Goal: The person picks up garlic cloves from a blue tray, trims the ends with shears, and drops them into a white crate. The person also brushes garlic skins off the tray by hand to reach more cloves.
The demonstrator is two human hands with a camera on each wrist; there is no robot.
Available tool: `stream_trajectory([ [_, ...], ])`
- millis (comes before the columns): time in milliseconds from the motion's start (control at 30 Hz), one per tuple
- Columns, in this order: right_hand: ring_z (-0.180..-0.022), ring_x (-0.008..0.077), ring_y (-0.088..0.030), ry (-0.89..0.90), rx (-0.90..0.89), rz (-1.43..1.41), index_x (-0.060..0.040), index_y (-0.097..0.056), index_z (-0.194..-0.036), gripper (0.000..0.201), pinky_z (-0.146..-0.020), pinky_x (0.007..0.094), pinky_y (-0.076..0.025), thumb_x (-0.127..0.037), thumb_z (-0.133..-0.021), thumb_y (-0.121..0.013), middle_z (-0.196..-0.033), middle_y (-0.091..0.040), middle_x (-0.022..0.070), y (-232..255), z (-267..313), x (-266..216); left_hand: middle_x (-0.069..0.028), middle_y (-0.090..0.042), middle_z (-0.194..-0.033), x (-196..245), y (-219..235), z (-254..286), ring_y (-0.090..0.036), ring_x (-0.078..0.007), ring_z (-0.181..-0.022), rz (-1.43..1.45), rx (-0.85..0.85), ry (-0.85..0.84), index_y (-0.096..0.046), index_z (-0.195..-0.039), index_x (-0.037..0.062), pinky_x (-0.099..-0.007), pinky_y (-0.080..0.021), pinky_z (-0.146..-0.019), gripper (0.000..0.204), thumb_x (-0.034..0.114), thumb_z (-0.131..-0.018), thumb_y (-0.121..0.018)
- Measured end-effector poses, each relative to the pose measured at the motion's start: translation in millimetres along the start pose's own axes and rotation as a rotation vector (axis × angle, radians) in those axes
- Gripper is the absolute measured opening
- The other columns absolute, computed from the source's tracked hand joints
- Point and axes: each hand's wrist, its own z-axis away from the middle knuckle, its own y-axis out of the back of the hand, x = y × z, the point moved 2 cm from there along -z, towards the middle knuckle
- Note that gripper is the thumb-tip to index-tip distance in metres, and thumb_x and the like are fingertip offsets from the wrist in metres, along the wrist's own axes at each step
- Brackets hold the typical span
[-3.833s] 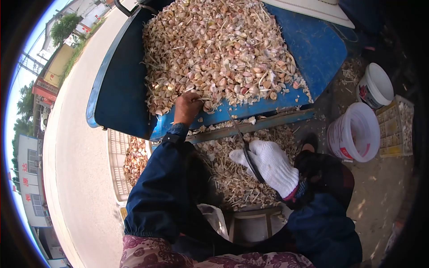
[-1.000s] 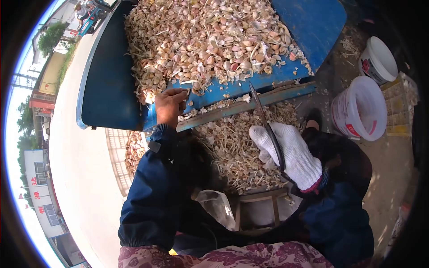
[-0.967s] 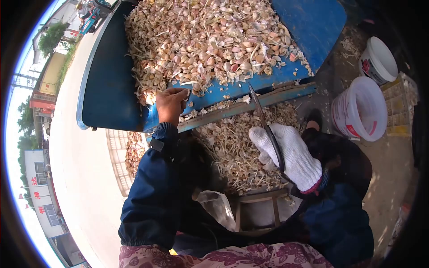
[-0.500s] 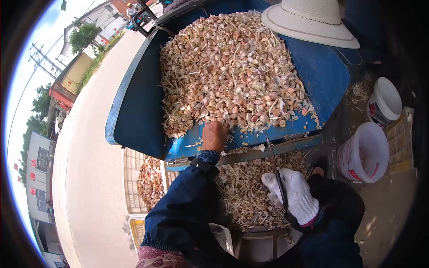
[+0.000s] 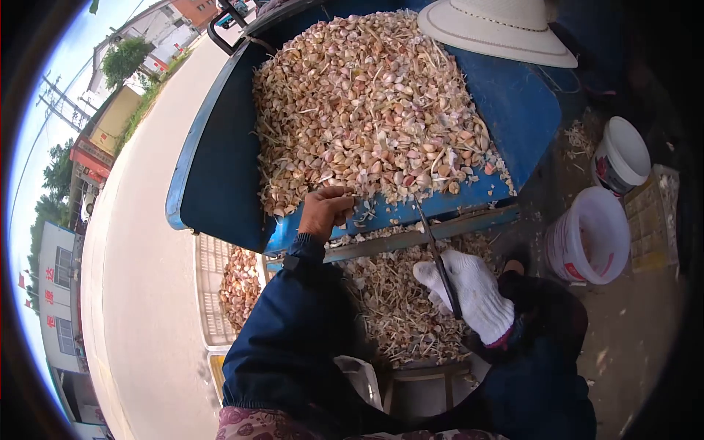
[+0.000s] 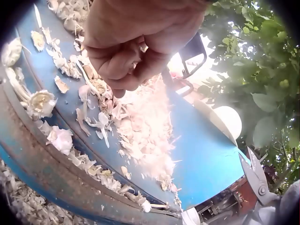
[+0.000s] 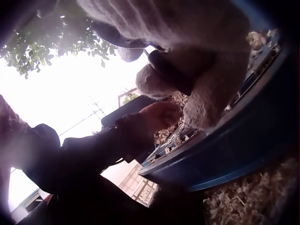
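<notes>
A big heap of garlic cloves [image 5: 367, 110] with stalks and skins fills a blue metal tray [image 5: 213, 161]. At the heap's front edge is my bare left hand [image 5: 326, 213], low over the tray lip. Its fingers curl in against the thumb in the left wrist view, pinching a small pale piece like a garlic clove, mostly hidden. My right hand [image 5: 469, 290], in a white knitted glove, grips a pair of shears [image 5: 440, 268] with dark handles. Their blades [image 6: 257, 176] stand parted in the left wrist view and point toward the tray lip.
Below the lip lies a pile of cut stalks and skins [image 5: 403, 308]. A plastic crate [image 5: 213, 293] with cloves [image 5: 238, 290] stands at left. Two white buckets, one nearer [image 5: 587, 238] and one farther [image 5: 620, 158], stand at right. A pale hat [image 5: 499, 29] rests on the tray's back corner.
Half a second ago my left hand reached fingers-down into the heap's edge; now it is drawn back slightly with fingers curled. The right hand keeps the shears; the head view has shifted.
</notes>
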Motion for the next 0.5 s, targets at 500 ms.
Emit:
stream_trajectory([
  [500,-0.057,0.0337,-0.064,0.337,0.056,0.692,-0.0006,-0.059,-0.074,0.063,-0.055,0.0433,-0.049,-0.063,-0.069,-0.070,-0.058,-0.060,0.0144,1,3,-28,-0.0038,-0.065,-0.093,45,-44,88,-0.056,-0.0062,-0.065,0.017,-0.365,0.044,-0.053,-0.127,-0.0028,-0.0155,-0.041,-0.055,0.065,-0.007,-0.063,-0.066],
])
